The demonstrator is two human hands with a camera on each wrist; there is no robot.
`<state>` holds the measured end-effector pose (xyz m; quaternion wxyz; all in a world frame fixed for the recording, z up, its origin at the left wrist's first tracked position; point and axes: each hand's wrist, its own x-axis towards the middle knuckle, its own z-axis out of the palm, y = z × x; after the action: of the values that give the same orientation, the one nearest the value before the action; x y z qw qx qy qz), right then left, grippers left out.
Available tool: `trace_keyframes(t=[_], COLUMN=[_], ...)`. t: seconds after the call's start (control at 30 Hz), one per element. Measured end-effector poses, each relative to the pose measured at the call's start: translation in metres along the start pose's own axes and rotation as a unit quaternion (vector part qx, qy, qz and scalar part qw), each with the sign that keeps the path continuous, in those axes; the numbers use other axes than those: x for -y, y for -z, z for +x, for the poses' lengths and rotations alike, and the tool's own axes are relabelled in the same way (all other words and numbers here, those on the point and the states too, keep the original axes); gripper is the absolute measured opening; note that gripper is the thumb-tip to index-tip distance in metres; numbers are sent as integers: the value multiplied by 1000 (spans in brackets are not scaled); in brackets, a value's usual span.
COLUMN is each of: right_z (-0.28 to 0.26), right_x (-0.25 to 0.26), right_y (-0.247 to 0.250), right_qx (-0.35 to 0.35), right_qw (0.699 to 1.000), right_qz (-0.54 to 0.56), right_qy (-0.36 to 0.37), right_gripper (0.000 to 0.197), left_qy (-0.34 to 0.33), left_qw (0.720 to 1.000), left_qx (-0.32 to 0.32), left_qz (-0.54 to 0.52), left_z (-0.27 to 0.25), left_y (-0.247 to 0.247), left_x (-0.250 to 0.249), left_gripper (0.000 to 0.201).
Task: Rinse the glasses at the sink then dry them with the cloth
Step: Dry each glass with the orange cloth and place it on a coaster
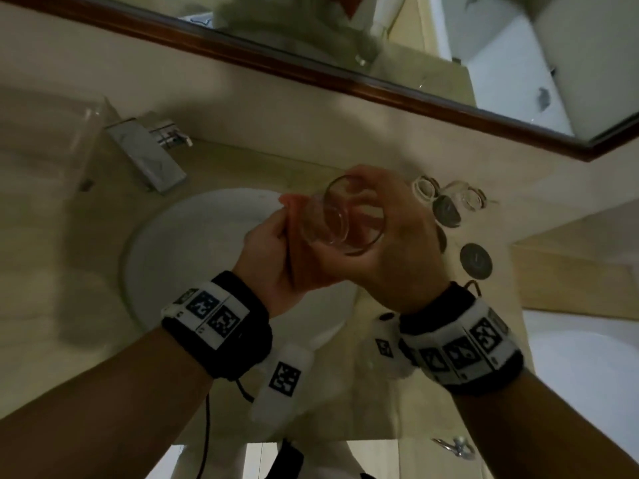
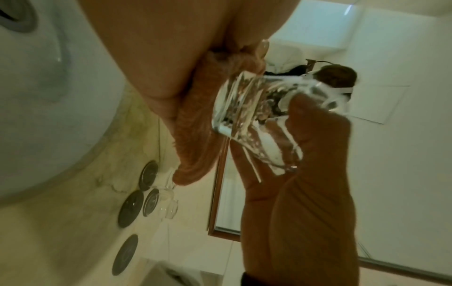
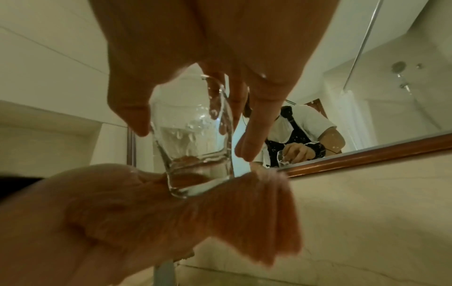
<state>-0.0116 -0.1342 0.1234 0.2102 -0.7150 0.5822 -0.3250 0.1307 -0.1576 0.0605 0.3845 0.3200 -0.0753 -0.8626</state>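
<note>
Over the white sink [image 1: 173, 257] my right hand [image 1: 394, 233] grips a clear drinking glass [image 1: 342, 216] by its side, thumb on one wall and fingers on the other. The glass is tilted and wet, with droplets on its wall [image 3: 195, 135]. My left hand [image 1: 269, 243] holds an orange cloth [image 1: 294, 229] bunched in its fingers. The cloth [image 3: 244, 212] presses against the thick base of the glass [image 2: 259, 120]. In the left wrist view the cloth [image 2: 195, 139] hangs down beside the glass.
A chrome faucet [image 1: 148, 157] stands at the sink's back left. On the counter to the right are two more clear glasses [image 1: 427, 188] [image 1: 472, 198] and several dark round coasters [image 1: 476, 261]. A wood-framed mirror [image 1: 345, 84] runs above the counter.
</note>
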Motion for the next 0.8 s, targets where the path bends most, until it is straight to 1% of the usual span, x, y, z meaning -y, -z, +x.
trace_keyframes(t=[0.03, 0.1, 0.23, 0.3, 0.37, 0.43, 0.5, 0.57, 0.63, 0.7, 0.77, 0.8], right_z=[3, 6, 5, 9, 17, 21, 18, 15, 17, 24, 29, 30], right_x=[-1, -2, 6, 8, 5, 2, 1, 6, 10, 11, 8, 6], right_y=[-4, -9, -27, -36, -38, -37, -37, -41, -47, -48, -43, -40], right_qx=[-1, -4, 17, 6, -23, -38, -23, 11, 21, 0, -29, -28], right_qw=[1000, 1000, 999, 999, 999, 998, 999, 1000, 1000, 1000, 998, 997], right_qz=[-2, -7, -3, -14, -29, -46, -40, -8, -3, -15, -37, -52], right_qy=[-12, -20, 37, 45, 26, -2, -6, 8, 19, 2, -33, -51], right_gripper=[74, 75, 69, 71, 72, 73, 73, 72, 71, 71, 68, 70], left_qy=[-1, -19, -42, -45, -47, -52, -60, -53, -48, -49, -73, -87], left_qw=[1000, 999, 999, 999, 999, 999, 998, 998, 998, 998, 996, 995], left_qx=[-2, -28, -9, -5, -4, -14, -24, -20, -21, -12, -19, -25], left_qz=[1, 4, -2, 2, 7, 7, 13, 17, 23, 32, 43, 42], left_z=[-2, -5, -7, -6, -7, -7, -7, -5, -4, -4, -4, -4], left_y=[6, 13, 22, 26, 30, 37, 43, 43, 41, 39, 40, 41], left_x=[-6, -16, -25, -27, -33, -39, -42, -41, -39, -40, -46, -48], left_gripper=[64, 67, 77, 82, 81, 75, 73, 73, 75, 78, 72, 68])
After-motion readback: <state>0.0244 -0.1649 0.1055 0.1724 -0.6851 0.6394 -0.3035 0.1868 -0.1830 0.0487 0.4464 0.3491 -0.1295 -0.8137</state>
